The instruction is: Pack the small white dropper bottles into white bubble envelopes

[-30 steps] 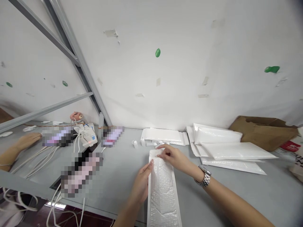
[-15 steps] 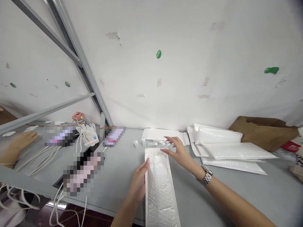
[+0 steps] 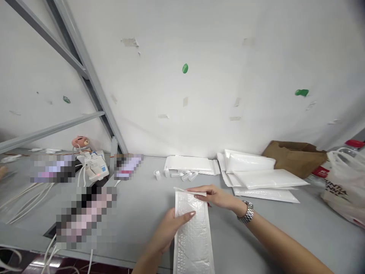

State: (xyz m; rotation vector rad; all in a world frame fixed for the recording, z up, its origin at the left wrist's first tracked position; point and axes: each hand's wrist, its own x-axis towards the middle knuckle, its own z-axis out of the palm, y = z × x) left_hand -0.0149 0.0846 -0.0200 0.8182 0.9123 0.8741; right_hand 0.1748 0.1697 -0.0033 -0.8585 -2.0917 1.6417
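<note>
A long white bubble mailer (image 3: pixel 194 239) lies upright in view at the lower middle, its top end pointing to the wall. My left hand (image 3: pixel 173 228) grips its left edge, thumb across the front and the other fingers hidden behind. At the top end, my right hand (image 3: pixel 213 196) pinches the mailer's upper right edge and flap; a metal watch is on that wrist. Beyond the mailer, several small clear plastic bottles (image 3: pixel 186 176) sit on the grey table, some standing and some lying down. Behind them is a flat white mailer (image 3: pixel 189 163).
A stack of white mailers (image 3: pixel 265 179) lies to the right, before a brown cardboard box (image 3: pixel 293 156) and a plastic bag (image 3: pixel 342 186). Left are blurred phones (image 3: pixel 129 167), a power strip (image 3: pixel 97 167), white cables and a metal frame (image 3: pixel 94 95). Part of another person's hand (image 3: pixel 2 171) shows far left.
My right hand has come down from near the bottles onto the mailer's top end. My left thumb has shifted across its front. The view has turned slightly right; the other person's hand is mostly out of view.
</note>
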